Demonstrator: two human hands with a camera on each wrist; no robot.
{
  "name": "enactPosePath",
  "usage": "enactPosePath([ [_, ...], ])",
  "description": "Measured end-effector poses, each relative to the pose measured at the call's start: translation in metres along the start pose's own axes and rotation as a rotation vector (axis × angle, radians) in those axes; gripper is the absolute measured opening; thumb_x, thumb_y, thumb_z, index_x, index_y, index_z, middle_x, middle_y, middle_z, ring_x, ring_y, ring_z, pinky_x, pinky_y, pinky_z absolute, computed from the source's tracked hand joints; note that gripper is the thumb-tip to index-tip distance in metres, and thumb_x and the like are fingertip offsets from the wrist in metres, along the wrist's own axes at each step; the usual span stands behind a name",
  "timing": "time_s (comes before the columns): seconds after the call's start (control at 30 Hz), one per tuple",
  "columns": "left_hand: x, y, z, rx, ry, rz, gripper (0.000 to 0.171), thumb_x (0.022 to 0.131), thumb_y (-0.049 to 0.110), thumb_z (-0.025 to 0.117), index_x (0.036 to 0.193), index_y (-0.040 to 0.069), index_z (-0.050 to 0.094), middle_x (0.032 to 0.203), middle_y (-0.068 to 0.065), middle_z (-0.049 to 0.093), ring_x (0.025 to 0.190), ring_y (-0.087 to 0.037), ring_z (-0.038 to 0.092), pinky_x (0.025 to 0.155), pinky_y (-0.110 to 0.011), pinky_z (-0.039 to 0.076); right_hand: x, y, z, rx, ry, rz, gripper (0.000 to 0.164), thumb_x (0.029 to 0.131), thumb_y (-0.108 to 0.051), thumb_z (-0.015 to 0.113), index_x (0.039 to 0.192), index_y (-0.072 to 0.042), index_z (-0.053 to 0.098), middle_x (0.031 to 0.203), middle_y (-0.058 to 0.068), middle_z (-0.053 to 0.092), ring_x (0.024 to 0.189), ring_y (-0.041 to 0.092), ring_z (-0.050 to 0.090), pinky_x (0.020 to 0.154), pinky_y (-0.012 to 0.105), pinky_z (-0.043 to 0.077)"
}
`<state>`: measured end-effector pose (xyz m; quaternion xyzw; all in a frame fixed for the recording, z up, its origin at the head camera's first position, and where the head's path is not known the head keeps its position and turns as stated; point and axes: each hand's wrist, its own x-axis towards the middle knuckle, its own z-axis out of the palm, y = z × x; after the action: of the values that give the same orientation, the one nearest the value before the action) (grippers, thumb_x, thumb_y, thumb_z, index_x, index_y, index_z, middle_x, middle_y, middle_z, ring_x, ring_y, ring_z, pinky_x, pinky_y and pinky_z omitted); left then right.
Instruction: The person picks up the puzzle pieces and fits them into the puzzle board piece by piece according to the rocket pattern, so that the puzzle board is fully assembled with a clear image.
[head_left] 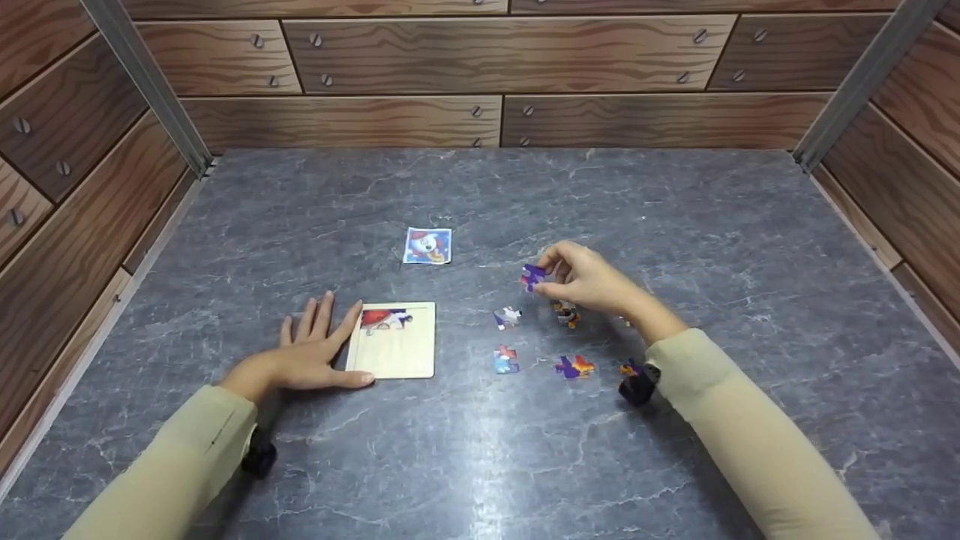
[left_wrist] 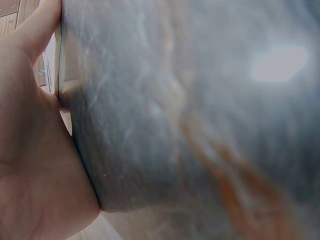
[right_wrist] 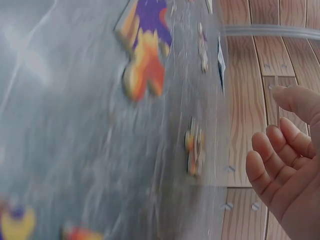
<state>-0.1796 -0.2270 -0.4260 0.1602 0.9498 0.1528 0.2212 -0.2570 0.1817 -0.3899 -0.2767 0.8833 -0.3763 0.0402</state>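
My right hand (head_left: 589, 281) pinches a purple jigsaw piece (head_left: 533, 277) between thumb and fingers, raised over the table; the right wrist view does not show that piece. Flat on the table at the left, my left hand (head_left: 311, 360) has its fingers spread. Its thumb and index finger touch the left side of a pale wooden puzzle tray (head_left: 397, 358). Red and white jigsaw pieces (head_left: 384, 319) lie in the tray's upper left part. Below the right hand are a grey-white piece (head_left: 508, 317), a red and blue piece (head_left: 506, 359) and a purple-orange piece (head_left: 574, 367).
A small picture card (head_left: 427, 246) lies beyond the tray. More jigsaw pieces, such as a white and orange one (head_left: 567, 314), lie under the right hand and near its wrist, partly hidden. Wood-patterned walls (head_left: 510, 56) surround the grey marbled table (head_left: 480, 465).
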Motion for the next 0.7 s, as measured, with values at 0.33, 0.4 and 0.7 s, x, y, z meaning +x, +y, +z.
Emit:
enactPosePath([
  [0.33,0.001,-0.001,0.001,0.02,-0.003,-0.006,0.111,0.074,0.077,0.05,0.15,0.022,-0.01,0.147,-0.021,-0.028,0.133,-0.041,-0.025,0.097,-0.066,-0.014,0.013,-0.023,0.019,0.032,-0.048,-0.027,0.03,0.081,-0.017,0.073,0.102,-0.002,0.057,0.092,0.008,0.058,0.077,0.017,0.055,0.071,0.031,0.048],
  [0.4,0.001,-0.001,0.001,0.016,-0.007,-0.01,0.111,0.073,0.077,0.05,0.149,0.023,-0.01,0.147,-0.021,-0.028,0.133,-0.04,-0.025,0.097,-0.066,-0.014,0.016,-0.027,0.023,0.039,-0.051,-0.043,0.03,0.081,-0.017,0.073,0.101,-0.002,0.057,0.091,0.008,0.058,0.077,0.017,0.055,0.071,0.031,0.048],
  [0.7,0.001,0.0,0.0,-0.001,-0.012,-0.012,0.111,0.074,0.076,0.051,0.149,0.022,-0.01,0.147,-0.021,-0.029,0.132,-0.04,-0.026,0.096,-0.066,-0.016,0.029,-0.045,0.041,0.043,-0.077,-0.082,0.029,0.08,-0.015,0.072,0.101,-0.001,0.057,0.094,0.008,0.057,0.076,0.018,0.055,0.07,0.029,0.048],
])
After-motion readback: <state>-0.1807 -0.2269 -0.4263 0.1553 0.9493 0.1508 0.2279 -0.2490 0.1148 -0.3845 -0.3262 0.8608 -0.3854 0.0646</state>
